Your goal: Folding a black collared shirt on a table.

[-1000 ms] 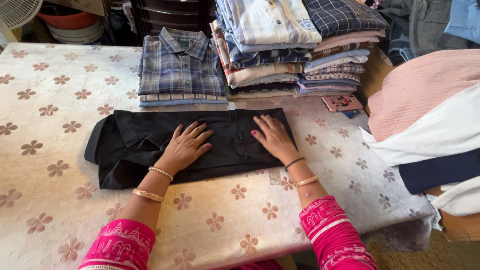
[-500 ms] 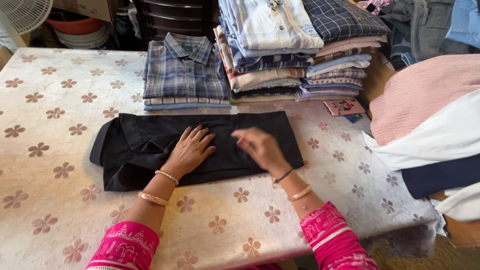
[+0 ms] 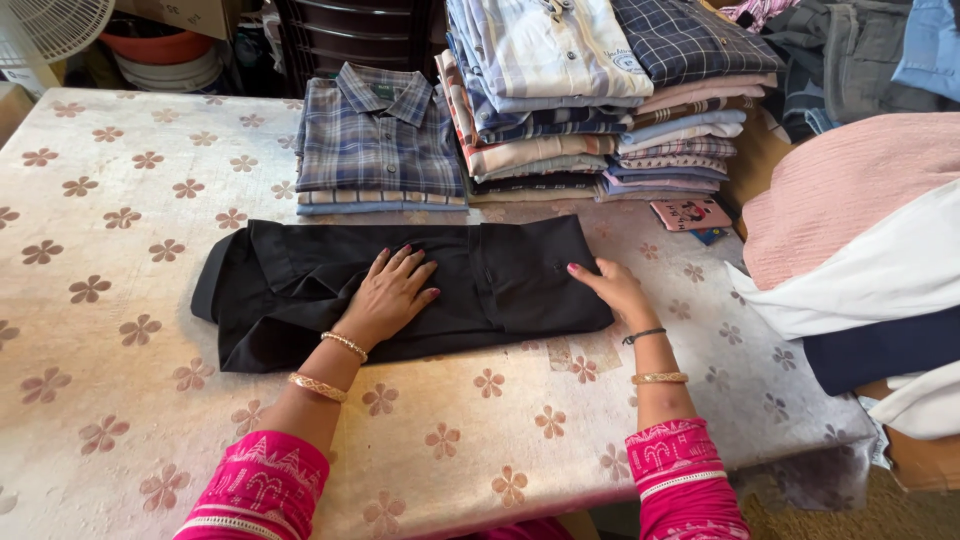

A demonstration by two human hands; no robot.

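Black folded cotton shirt (image 3: 400, 290) lies lengthwise across the middle of a counter (image 3: 120, 250) covered in a cream cloth with brown flower prints. Left hand (image 3: 392, 295) rests flat on the shirt's centre, fingers spread, its grip open and holding nothing. Right hand (image 3: 617, 290) touches the shirt's right edge, grip loosely open, nothing clasped. Behind the shirt sit a small stack of blue plaid shirts (image 3: 378, 140) and a taller pile of striped and checked shirts (image 3: 590, 90).
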